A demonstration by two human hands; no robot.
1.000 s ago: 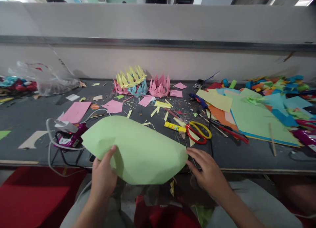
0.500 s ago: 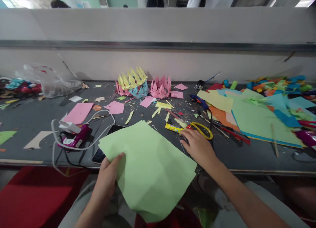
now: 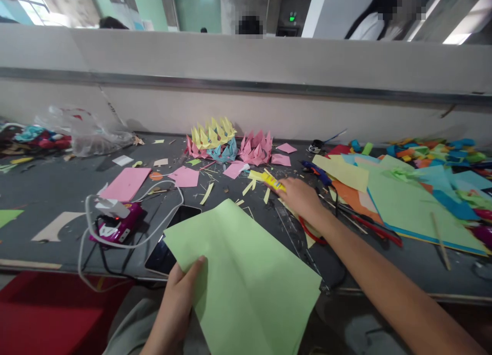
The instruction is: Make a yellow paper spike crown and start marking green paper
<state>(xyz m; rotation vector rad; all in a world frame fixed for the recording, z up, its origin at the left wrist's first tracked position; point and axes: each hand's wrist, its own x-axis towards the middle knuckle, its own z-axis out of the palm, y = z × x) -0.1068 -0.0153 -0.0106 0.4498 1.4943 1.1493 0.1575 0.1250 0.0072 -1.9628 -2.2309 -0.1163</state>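
My left hand [image 3: 182,288] pinches a sheet of light green paper [image 3: 246,283] by its left side, thumb on top. The sheet hangs over the table's front edge, with a faint crease down its middle. Further in, my right hand [image 3: 302,196] is closed on the near end of a yellow glue stick [image 3: 273,181]; the fingertips are partly hidden. Scissors lie under my right forearm, with only a bit of their red handle [image 3: 313,232] showing. A clear ruler [image 3: 290,221] lies between the sheet and that forearm.
Folded paper crowns [image 3: 213,137] stand by the wall. A phone [image 3: 165,247] and a purple power strip [image 3: 117,224] with a white cable lie left. On the right are a blue glue gun [image 3: 317,173] and stacked coloured paper [image 3: 415,201]. Paper scraps litter the table.
My right hand has let go of the green sheet, reached forward and taken the glue stick, shifting it away from me. The sheet's right side has swung down, still in my left hand.
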